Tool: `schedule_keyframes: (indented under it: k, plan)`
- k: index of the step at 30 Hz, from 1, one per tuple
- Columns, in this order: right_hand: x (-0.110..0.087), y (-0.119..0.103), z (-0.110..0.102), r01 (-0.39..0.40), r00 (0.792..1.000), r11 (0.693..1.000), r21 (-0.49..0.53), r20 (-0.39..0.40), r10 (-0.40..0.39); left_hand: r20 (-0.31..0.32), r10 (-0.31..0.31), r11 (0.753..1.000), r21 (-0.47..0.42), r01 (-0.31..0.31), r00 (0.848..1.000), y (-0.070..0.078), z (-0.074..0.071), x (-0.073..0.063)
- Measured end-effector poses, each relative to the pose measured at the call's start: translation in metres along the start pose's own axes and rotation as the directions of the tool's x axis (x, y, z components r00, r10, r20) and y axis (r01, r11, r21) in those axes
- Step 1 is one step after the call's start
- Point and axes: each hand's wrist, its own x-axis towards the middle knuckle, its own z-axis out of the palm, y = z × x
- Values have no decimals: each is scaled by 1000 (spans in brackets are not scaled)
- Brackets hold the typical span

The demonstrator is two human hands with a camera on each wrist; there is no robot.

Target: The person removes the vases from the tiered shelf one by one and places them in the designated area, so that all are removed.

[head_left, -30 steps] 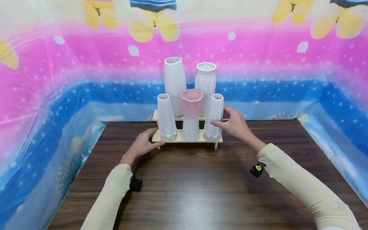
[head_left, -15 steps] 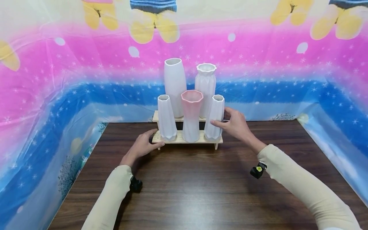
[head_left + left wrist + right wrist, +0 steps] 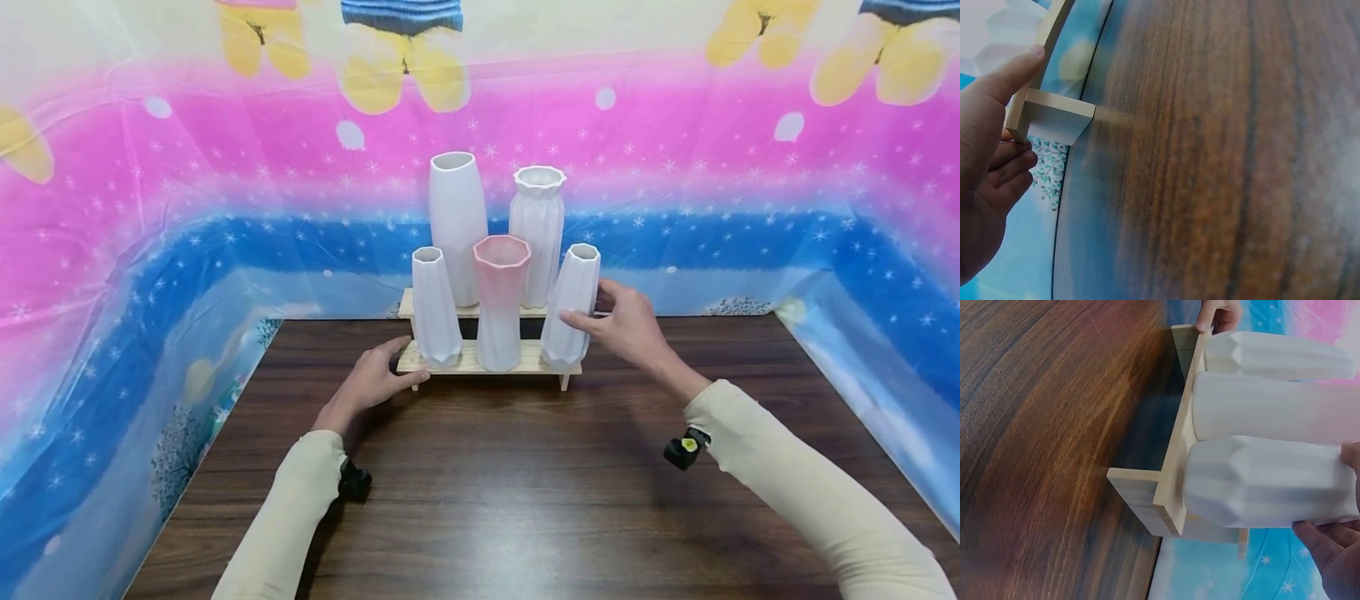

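Observation:
In the head view my right hand (image 3: 628, 325) holds a slim white faceted vase (image 3: 572, 308), thumb at its front and fingers on its far right side. The vase leans a little to the right, its base at the right end of the lower shelf. My left hand (image 3: 375, 375) grips the left end of the two-step wooden stand (image 3: 467, 357); in the left wrist view its thumb lies on the shelf edge (image 3: 1055, 34), with the fingers curled beneath. On the same shelf stand a pink-and-white vase (image 3: 501, 308) and another slim white vase (image 3: 435, 308).
On the upper step behind stand a tall smooth white vase (image 3: 457, 225) and a white vase with a scalloped rim (image 3: 537, 225). The stand is near the back edge of the dark wooden table (image 3: 487, 483). A patterned cloth (image 3: 712, 167) hangs around the back and sides.
My right hand has moved slightly right with the slim white vase, which now leans more and sits farther from the pink-and-white one. My left hand and the stand have stayed in place.

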Motion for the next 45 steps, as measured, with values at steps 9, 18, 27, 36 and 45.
schedule_keyframes:
  k: [9,18,27,36,45]
  plan:
    - [-5,4,-18,28,999,999,-18,-21,-29,5,-2,1000,0,2,1000,1,0,-1]
    - [-9,9,-36,-6,999,998,-56,-46,4,12,4,1000,-3,-4,1000,2,-1,-2]
    - [-11,18,-53,-19,996,991,-129,-90,7,18,6,1000,-6,-6,1000,3,-1,-3]
    - [-17,28,-70,-28,991,987,-157,-132,7,18,2,1000,4,-2,1000,5,-4,-3]
    - [-24,44,-91,-47,984,981,-189,-176,14,32,-6,1000,13,5,999,4,-3,0]
